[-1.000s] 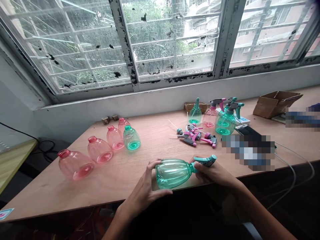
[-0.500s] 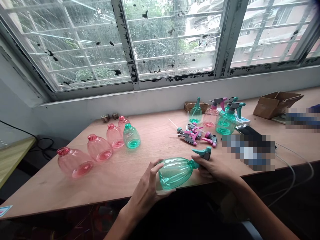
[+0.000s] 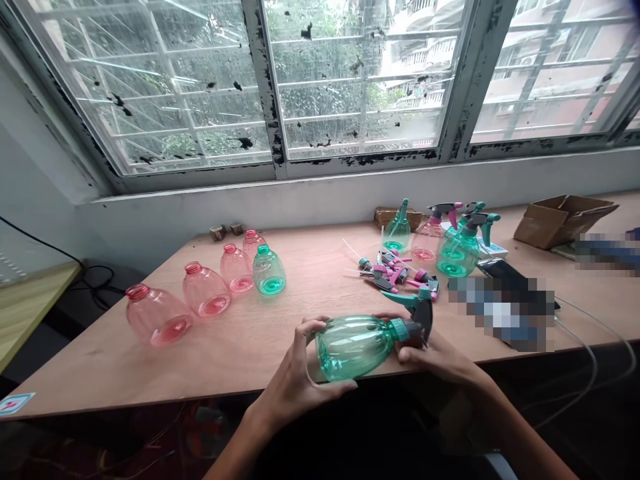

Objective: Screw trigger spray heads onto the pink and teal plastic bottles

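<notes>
A clear teal spray bottle [image 3: 353, 347] lies on its side at the front edge of the wooden table [image 3: 280, 320]. My left hand [image 3: 297, 380] is wrapped round its base. My right hand [image 3: 435, 353] grips the neck, where a teal and grey trigger sprayer [image 3: 417, 310] is fitted and points up and left. Loose pink and teal trigger sprayers [image 3: 395, 275] lie in a pile just beyond.
Three empty pink bottles [image 3: 203, 293] and a teal one [image 3: 270, 270] stand at the left. Several finished spray bottles [image 3: 453, 243] stand at the back right, near a cardboard box [image 3: 560, 217]. A white cable [image 3: 590, 333] runs off the right edge. A window sill backs the table.
The trigger sprayer has turned round the bottle's neck and now stands upright. The bottle has shifted slightly right and up under both hands.
</notes>
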Available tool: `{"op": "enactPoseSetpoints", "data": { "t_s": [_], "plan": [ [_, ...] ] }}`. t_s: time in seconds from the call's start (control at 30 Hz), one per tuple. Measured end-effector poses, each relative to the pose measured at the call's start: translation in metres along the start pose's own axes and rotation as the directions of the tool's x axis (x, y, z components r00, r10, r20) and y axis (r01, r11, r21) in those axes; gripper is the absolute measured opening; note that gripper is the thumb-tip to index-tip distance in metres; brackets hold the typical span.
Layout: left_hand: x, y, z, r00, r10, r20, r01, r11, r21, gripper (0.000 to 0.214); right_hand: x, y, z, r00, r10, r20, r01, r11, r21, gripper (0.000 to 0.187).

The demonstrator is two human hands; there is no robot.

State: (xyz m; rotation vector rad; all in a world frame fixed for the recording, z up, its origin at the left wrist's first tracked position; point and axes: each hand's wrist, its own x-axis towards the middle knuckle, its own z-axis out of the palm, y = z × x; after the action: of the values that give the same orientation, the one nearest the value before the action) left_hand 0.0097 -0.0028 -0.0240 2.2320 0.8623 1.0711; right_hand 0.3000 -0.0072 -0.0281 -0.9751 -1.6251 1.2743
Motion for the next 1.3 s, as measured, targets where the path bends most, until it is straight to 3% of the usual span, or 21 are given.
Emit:
{"op": "enactPoseSetpoints", "data": {
  "t_s": [0.1, 0.17, 0.3, 0.4, 0.47, 0.53, 0.6, 0.63, 0.7, 0.77, 0.83, 0.9, 0.97, 1.07, 1.3],
  "plan": [
    [-0.001, 0.002, 0.003, 1.000, -0.007, 0.027, 0.006, 1.000, 0.029, 0.085, -0.003, 0.002, 0.002, 0.993, -0.109, 0.035, 0.109, 0.994, -0.014, 0.053],
    [-0.002, 0.003, 0.004, 0.999, -0.011, 0.038, 0.009, 0.998, 0.054, 0.087, -0.004, 0.008, 0.002, 0.992, -0.126, -0.007, 0.126, 0.992, -0.024, 0.049],
    [-0.002, 0.003, 0.001, 0.997, 0.003, 0.076, -0.012, 0.992, 0.123, 0.101, -0.009, 0.010, -0.001, 0.970, -0.159, -0.182, 0.149, 0.987, -0.065, 0.043],
    [-0.001, 0.003, -0.001, 0.995, -0.007, 0.104, -0.007, 0.992, 0.127, 0.101, -0.017, -0.009, -0.014, 0.911, -0.228, -0.344, 0.197, 0.973, -0.124, 0.042],
    [-0.001, 0.003, -0.002, 0.992, -0.030, 0.121, 0.014, 0.991, 0.135, 0.095, -0.021, -0.030, -0.028, 0.807, -0.338, -0.484, 0.255, 0.939, -0.232, 0.036],
    [0.000, 0.003, 0.000, 0.989, -0.042, 0.141, 0.019, 0.987, 0.162, 0.092, -0.019, -0.051, -0.049, 0.594, -0.482, -0.644, 0.276, 0.874, -0.400, 0.026],
    [0.001, 0.004, 0.002, 0.988, -0.042, 0.152, 0.012, 0.981, 0.193, 0.092, -0.008, -0.069, -0.074, 0.371, -0.588, -0.719, 0.279, 0.809, -0.518, 0.026],
    [0.001, 0.004, 0.003, 0.987, -0.041, 0.154, 0.009, 0.978, 0.207, 0.092, 0.000, -0.076, -0.087, 0.325, -0.614, -0.719, 0.257, 0.789, -0.558, 0.030],
    [0.001, 0.004, 0.004, 0.988, -0.043, 0.150, 0.008, 0.974, 0.226, 0.091, 0.022, -0.086, -0.113, 0.288, -0.654, -0.699, 0.173, 0.754, -0.634, 0.043],
    [0.002, 0.004, 0.005, 0.989, -0.039, 0.140, 0.006, 0.973, 0.230, 0.090, 0.045, -0.091, -0.135, 0.345, -0.667, -0.660, -0.102, 0.673, -0.733, 0.055],
    [0.002, 0.003, 0.005, 0.990, -0.035, 0.136, 0.003, 0.974, 0.226, 0.089, 0.067, -0.092, -0.149, 0.498, -0.584, -0.641, -0.412, 0.491, -0.767, 0.056],
    [0.002, 0.003, 0.004, 0.989, -0.036, 0.140, 0.003, 0.974, 0.225, 0.088, 0.087, -0.086, -0.155, 0.594, -0.499, -0.631, -0.504, 0.381, -0.775, 0.057],
    [0.002, 0.002, 0.004, 0.988, -0.039, 0.146, 0.005, 0.974, 0.226, 0.086, 0.103, -0.076, -0.156, 0.653, -0.444, -0.614, -0.525, 0.320, -0.789, 0.059],
    [0.001, 0.001, 0.004, 0.987, -0.044, 0.155, 0.008, 0.974, 0.227, 0.084, 0.120, -0.059, -0.155, 0.702, -0.387, -0.598, -0.551, 0.236, -0.800, 0.061],
    [0.002, 0.003, 0.005, 0.982, -0.050, 0.180, -0.001, 0.963, 0.270, 0.082, 0.130, -0.043, -0.148, 0.721, -0.366, -0.589, -0.580, 0.147, -0.801, 0.051]
  ]
}}
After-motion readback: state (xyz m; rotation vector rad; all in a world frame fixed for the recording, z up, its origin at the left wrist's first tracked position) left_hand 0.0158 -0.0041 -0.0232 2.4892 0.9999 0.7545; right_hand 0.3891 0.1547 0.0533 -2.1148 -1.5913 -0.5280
